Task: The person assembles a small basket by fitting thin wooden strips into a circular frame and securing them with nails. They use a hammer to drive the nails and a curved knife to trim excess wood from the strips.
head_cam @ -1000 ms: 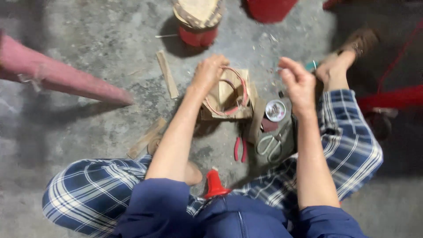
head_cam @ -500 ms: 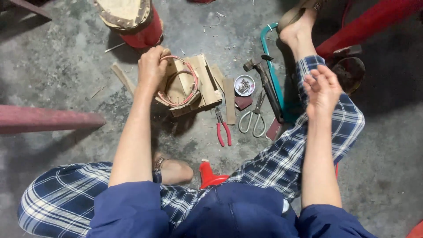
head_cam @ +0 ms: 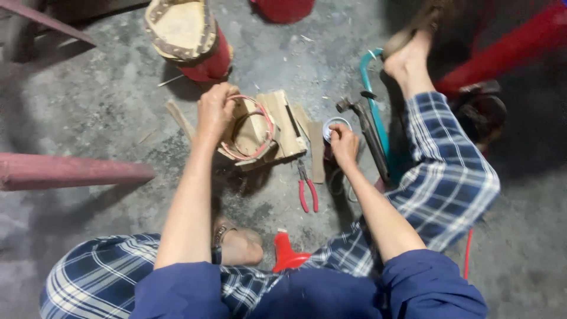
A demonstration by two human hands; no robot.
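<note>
While I sit on the concrete floor (head_cam: pixel 88 118) with my legs spread, the head view looks straight down on my work. My left hand (head_cam: pixel 214 112) is clenched over the upper left edge of a small wooden block assembly (head_cam: pixel 277 127), gripping it where a pinkish wire hoop (head_cam: pixel 260 127) loops across its top; whether my fingers also pinch the hoop, I cannot tell. The block assembly lies on the floor between my knees, just below a red drum-shaped stand with a wooden top (head_cam: pixel 189 35). My right hand (head_cam: pixel 344 145) is curled with fingertips down, touching a small round tin (head_cam: pixel 335 127) just right of the block assembly; whether it actually grips the tin is not visible. Red-handled pliers (head_cam: pixel 307 192) lie near, below the block. A hammer (head_cam: pixel 363 130) and a teal-framed saw (head_cam: pixel 373 100) lie just beside my right hand. A red plastic cone (head_cam: pixel 286 254) stands near my lap.
</note>
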